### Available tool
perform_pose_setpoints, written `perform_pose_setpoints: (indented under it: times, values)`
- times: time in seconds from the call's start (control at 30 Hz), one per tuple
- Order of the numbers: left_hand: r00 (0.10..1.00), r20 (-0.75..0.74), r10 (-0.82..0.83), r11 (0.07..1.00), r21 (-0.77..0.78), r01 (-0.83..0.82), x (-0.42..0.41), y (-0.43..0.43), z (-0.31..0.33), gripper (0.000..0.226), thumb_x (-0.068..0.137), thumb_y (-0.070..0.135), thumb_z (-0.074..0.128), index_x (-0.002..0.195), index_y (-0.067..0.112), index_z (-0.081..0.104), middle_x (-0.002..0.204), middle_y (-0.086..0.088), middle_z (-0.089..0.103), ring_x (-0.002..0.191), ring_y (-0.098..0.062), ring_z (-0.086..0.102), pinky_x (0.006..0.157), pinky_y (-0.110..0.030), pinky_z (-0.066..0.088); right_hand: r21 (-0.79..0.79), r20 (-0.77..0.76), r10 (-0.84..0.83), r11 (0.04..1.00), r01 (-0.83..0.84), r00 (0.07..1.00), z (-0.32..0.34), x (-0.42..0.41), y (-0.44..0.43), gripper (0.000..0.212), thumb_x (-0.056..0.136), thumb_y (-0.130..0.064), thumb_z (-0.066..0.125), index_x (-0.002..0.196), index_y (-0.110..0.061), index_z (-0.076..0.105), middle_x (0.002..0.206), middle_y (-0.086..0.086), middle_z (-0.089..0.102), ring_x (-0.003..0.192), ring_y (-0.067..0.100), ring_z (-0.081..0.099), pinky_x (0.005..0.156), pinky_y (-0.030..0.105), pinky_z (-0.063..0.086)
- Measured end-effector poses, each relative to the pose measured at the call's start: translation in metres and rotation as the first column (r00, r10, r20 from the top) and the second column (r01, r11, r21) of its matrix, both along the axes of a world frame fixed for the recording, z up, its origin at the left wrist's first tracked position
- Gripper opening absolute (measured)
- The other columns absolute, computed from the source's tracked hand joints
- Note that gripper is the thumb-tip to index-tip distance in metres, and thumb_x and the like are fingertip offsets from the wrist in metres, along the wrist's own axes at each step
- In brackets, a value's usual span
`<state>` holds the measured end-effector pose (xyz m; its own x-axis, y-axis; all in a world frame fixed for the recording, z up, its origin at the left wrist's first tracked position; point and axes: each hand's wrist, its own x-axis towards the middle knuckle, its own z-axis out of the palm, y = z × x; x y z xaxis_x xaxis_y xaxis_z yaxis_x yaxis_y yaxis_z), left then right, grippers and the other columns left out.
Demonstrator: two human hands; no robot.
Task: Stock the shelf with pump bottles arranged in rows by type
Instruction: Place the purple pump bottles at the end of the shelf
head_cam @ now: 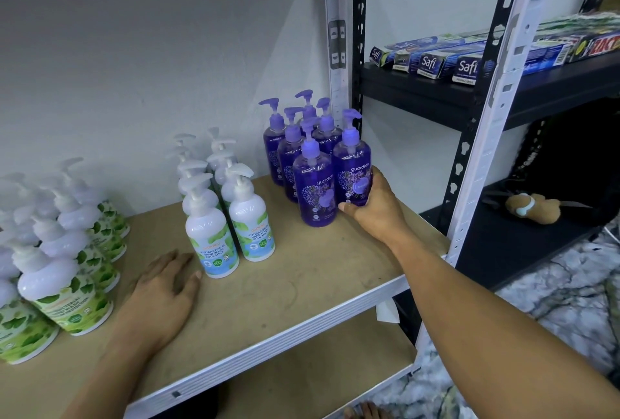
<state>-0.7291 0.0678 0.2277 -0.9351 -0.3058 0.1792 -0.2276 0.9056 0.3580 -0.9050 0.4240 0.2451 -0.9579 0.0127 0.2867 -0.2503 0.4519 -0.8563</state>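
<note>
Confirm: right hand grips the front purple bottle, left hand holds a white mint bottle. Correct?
Not quite. The head view shows the right hand gripping the front purple bottle, but the left hand holds nothing: it rests flat on the shelf board, near the white mint bottles.

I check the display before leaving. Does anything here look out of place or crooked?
The pump bottles stand grouped by type. The one odd thing is a small brown plush toy lying on the lower black shelf at the right; it seems not to belong among toiletries.
</note>
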Motion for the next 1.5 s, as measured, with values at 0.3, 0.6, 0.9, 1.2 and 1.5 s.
perform_pose_setpoints:
  times: [0.3,0.6,0.9,1.2,1.5]
  values:
    - [1.000,-0.007,0.003,1.000,-0.007,-0.003,0.001,0.000,0.000,0.057,0.096,0.055,0.040,0.145,0.027,0.050,0.157,-0.003,0.042,0.148,-0.022,0.031,0.122,-0.045,0.024,0.003,-0.233,-0.158,0.987,0.163,0.960,0.000,0.049,-0.030,0.049,0.079,-0.021,0.076,0.121,-0.011,0.053,0.117,0.004,0.053,0.102,0.020,0.057,0.090,0.042,0.053]
    - [1.000,0.003,-0.004,1.000,0.023,0.004,0.000,-0.003,-0.003,0.073,0.085,0.065,0.031,0.144,0.027,0.050,0.157,-0.003,0.042,0.149,-0.022,0.030,0.122,-0.046,0.023,0.113,-0.120,-0.137,0.982,0.151,0.983,-0.002,0.046,-0.071,0.083,0.074,-0.032,0.087,0.141,-0.005,0.046,0.135,0.015,0.054,0.124,0.031,0.051,0.102,0.036,0.042]
    - [1.000,0.000,-0.007,1.000,-0.002,0.007,0.001,-0.002,-0.002,0.070,0.087,0.064,0.032,0.145,0.028,0.049,0.157,-0.002,0.041,0.149,-0.021,0.028,0.122,-0.045,0.023,0.115,-0.147,-0.218,0.965,0.235,0.965,-0.003,0.042,-0.081,0.077,0.073,-0.029,0.087,0.136,-0.005,0.049,0.134,0.015,0.053,0.122,0.032,0.054,0.097,0.037,0.047]
    - [1.000,-0.008,-0.011,1.000,0.007,0.011,0.000,-0.003,-0.003,0.074,0.084,0.065,0.030,0.144,0.028,0.051,0.156,-0.003,0.042,0.148,-0.021,0.030,0.122,-0.046,0.024,0.120,-0.150,-0.201,0.968,0.219,0.968,-0.001,0.043,-0.079,0.075,0.074,-0.029,0.087,0.136,-0.005,0.050,0.133,0.015,0.055,0.121,0.031,0.055,0.096,0.036,0.048]
    - [1.000,-0.013,-0.007,1.000,0.004,0.007,0.001,-0.003,-0.003,0.072,0.085,0.065,0.031,0.143,0.028,0.051,0.156,-0.002,0.043,0.148,-0.021,0.031,0.122,-0.045,0.024,-0.160,-0.209,-0.380,0.922,0.352,0.901,0.002,0.033,-0.036,0.057,0.082,-0.016,0.073,0.134,-0.012,0.049,0.130,0.009,0.045,0.114,0.026,0.056,0.093,0.032,0.049]
